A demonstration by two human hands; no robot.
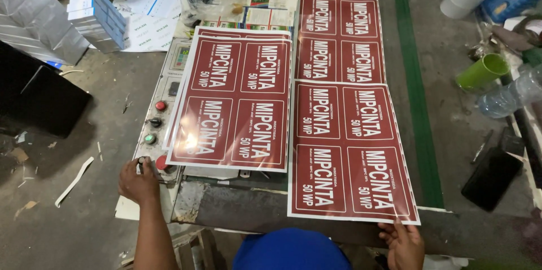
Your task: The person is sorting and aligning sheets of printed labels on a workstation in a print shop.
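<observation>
The left hand (pixel 138 182) is sitting at about 8 o'clock in the picture. Its fingers are curling together around a small knob (pixel 142 161) on a grey control panel (pixel 169 72). A red button (pixel 161 105), a black knob (pixel 154 122) and a green button (pixel 149 138) are lining up on the panel, just at 12 o'clock from the hand.

The right hand (pixel 403 243) is sitting at about 5 o'clock. Its fingers are a little apart and are pressing on the bottom edge of a red sheet (pixel 350 151). This sheet is lying flat on a long belt (pixel 451 123), near the middle of the picture. More red sheets (pixel 339 21) are lying in a row at 12 o'clock from it, edge to edge.

A pile of red sheets (pixel 231 106) is resting on the panel, at 9 o'clock from the held sheet and touching its side.

A green cup (pixel 483 71) is lying at 2 o'clock, with a clear bottle (pixel 508 96) just beside it. A stack of blue boxes (pixel 97 17) is standing at 10 o'clock.
</observation>
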